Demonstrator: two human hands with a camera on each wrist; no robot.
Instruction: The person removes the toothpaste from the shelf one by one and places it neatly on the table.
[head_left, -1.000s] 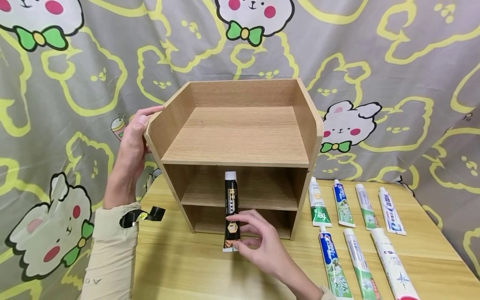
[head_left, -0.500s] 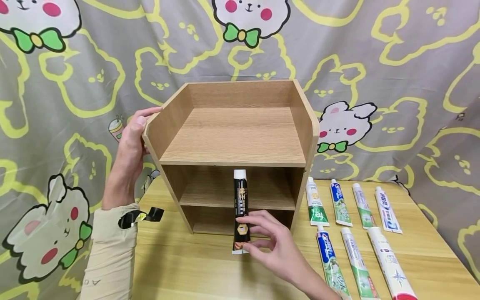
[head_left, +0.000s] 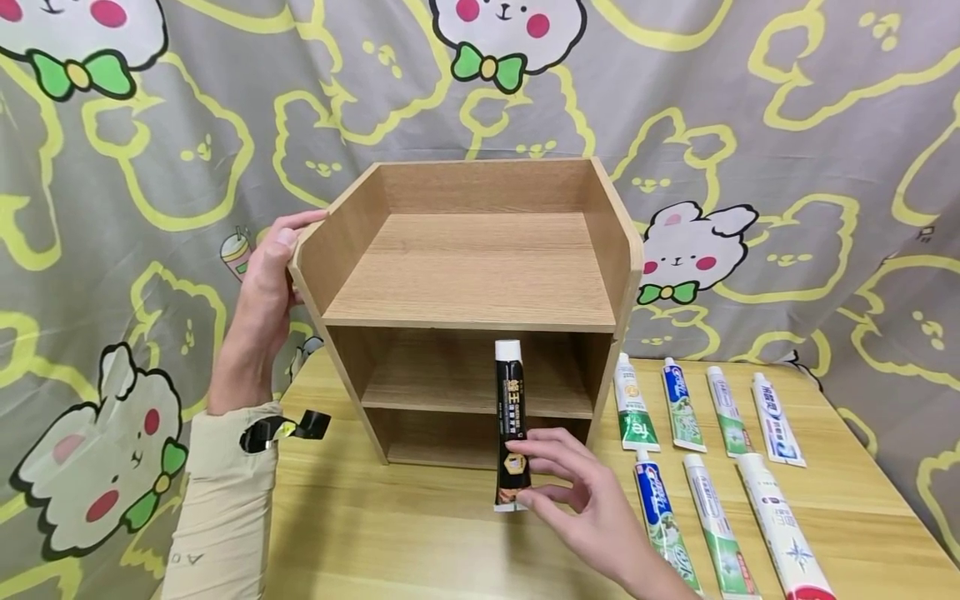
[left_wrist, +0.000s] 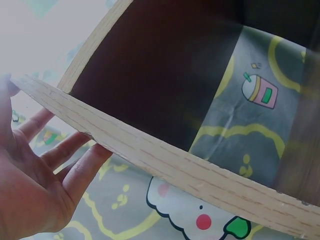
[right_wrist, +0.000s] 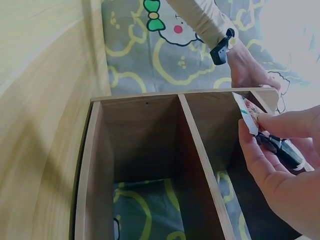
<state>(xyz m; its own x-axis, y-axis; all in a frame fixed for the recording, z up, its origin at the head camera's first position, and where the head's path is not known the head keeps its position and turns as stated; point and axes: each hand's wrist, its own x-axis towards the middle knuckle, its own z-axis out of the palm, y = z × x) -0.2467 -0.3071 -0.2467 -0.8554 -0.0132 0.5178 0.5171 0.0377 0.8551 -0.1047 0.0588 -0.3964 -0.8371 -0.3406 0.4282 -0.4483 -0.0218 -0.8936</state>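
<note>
A small wooden desktop shelf (head_left: 472,271) stands on the table, its front facing me. My left hand (head_left: 264,279) grips the upper edge of the shelf's left side panel; in the left wrist view several fingers (left_wrist: 82,172) lie against the panel's outer face. In front of the two lower compartments, my right hand (head_left: 588,500) pinches a black toothpaste tube (head_left: 512,425) near its flat bottom end. The tube stands nearly upright, white cap at the top. From the right wrist view, the tube (right_wrist: 280,148) is partly covered by the fingers.
Several toothpaste tubes lie in two rows on the table's right side, among them a blue-and-green one (head_left: 682,408) and a larger white one (head_left: 783,529). Behind the table (head_left: 390,533) hangs a grey curtain (head_left: 360,75) printed with cartoon figures.
My right hand has carried the black toothpaste tube to the right across the shelf's front. The left hand keeps its hold on the side panel.
</note>
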